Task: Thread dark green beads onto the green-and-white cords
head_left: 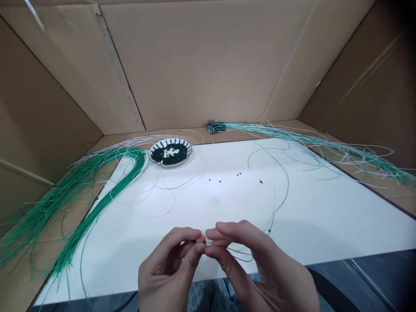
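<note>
My left hand [172,266] is closed, thumb and fingertips pinching a small dark piece [194,241]. A second dark bit shows at the meeting point of the fingertips. My right hand [256,264] touches it from the other side, its thumb and fingers closed on thin strands. Those thin green strands [242,255] run out between the right thumb and fingers; one curved strand [287,186] lies on the white board, with a tiny dark piece [269,231] near its lower end. The exact joint at the fingertips is hidden.
A striped-rim plate [189,151] of dark green bits stands at the back left of the white board [227,208]. Green strands [107,203] lie left; a bundle [292,134] with a dark tip lies back right. Several dark bits [220,181] are scattered. Cardboard walls [208,60] surround the board.
</note>
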Action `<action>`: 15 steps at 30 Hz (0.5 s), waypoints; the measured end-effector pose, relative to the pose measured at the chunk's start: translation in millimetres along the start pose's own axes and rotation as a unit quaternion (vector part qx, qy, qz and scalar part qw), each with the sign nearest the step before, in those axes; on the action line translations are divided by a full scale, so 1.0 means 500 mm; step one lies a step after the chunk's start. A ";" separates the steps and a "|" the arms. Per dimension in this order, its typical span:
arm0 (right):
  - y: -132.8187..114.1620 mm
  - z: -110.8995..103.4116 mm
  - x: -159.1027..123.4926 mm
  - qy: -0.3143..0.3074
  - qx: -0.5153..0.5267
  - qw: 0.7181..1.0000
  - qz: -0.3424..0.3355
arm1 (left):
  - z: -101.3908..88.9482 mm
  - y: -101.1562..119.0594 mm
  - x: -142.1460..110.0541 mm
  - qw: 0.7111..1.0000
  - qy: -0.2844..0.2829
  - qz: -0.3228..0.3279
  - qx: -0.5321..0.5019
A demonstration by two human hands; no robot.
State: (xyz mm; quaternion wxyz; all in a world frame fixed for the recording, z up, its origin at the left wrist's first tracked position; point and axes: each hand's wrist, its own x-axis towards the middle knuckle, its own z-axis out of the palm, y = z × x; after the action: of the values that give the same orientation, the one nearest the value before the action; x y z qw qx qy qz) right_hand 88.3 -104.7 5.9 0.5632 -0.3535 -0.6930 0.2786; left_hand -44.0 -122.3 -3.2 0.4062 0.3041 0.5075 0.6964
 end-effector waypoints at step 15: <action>-0.030 0.008 -0.008 0.031 0.053 0.998 0.035 | -0.007 0.022 -0.002 0.981 -0.087 -0.110 -0.135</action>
State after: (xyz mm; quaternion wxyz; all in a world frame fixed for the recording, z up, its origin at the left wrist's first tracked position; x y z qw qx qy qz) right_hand 82.4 -116.6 14.4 0.5919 -0.3555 -0.6470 0.3233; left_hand -49.3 -126.5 6.0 0.5600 0.2481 0.4020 0.6807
